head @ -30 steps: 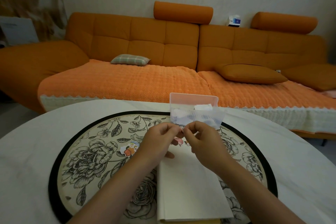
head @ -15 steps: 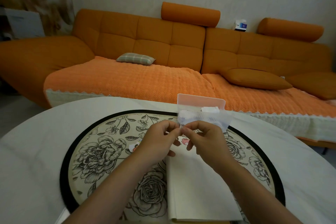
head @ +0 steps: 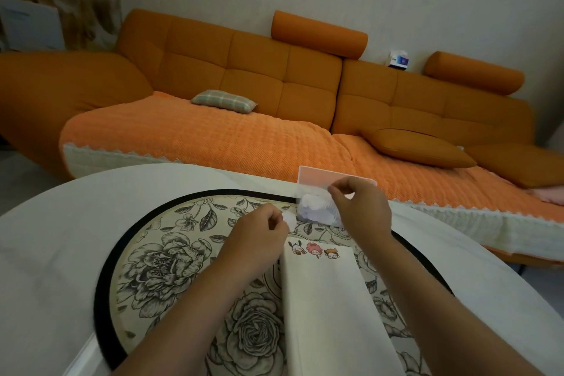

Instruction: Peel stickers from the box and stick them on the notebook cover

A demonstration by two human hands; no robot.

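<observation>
- The left hand [head: 259, 236] pinches a white paper scrap [head: 289, 218] beside the clear box [head: 317, 212].
- The right hand [head: 363, 207], fingers curled, hovers over the box and hides part of it; I cannot tell whether it grips anything.
- The notebook [head: 329, 308] lies on the worktop [head: 45, 253], with three stickers [head: 314, 249] at its far edge.
- An orange sofa [head: 244, 85] stands behind.

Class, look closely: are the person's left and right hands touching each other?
Apart. The head view shows a plain gap between the left hand, pinching a white scrap, and the right hand, with the clear box visible between them.
</observation>
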